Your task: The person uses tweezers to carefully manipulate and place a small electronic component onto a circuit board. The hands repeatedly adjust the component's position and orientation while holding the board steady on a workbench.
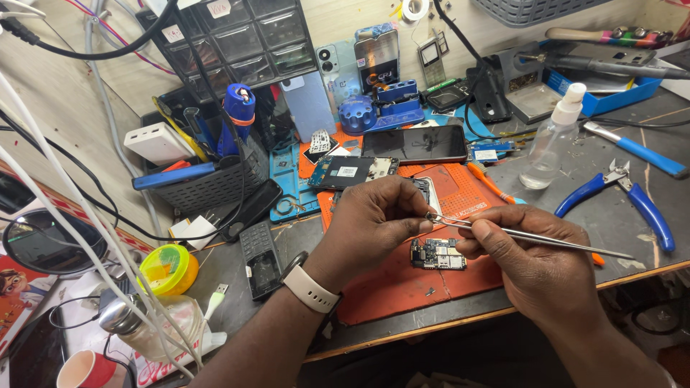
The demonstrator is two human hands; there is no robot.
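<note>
My right hand (535, 262) grips metal tweezers (546, 238) whose tips reach up left to the fingertips of my left hand (377, 219). My left hand pinches something tiny at the tweezer tips; I cannot tell what. A small phone circuit board (438, 254) lies on the orange work mat (402, 287) just below both hands. An opened phone frame (425, 188) sits partly hidden behind my left hand. A pale watch band wraps my left wrist.
Blue-handled pliers (632, 197), a clear spray bottle (550, 144) and a blue-handled tool (636, 154) lie to the right. A dark phone (415, 144), a phone body (352, 172), a keypad phone (260, 259), a black tool basket (208, 179) and a yellow-lidded tub (167, 269) stand left and behind.
</note>
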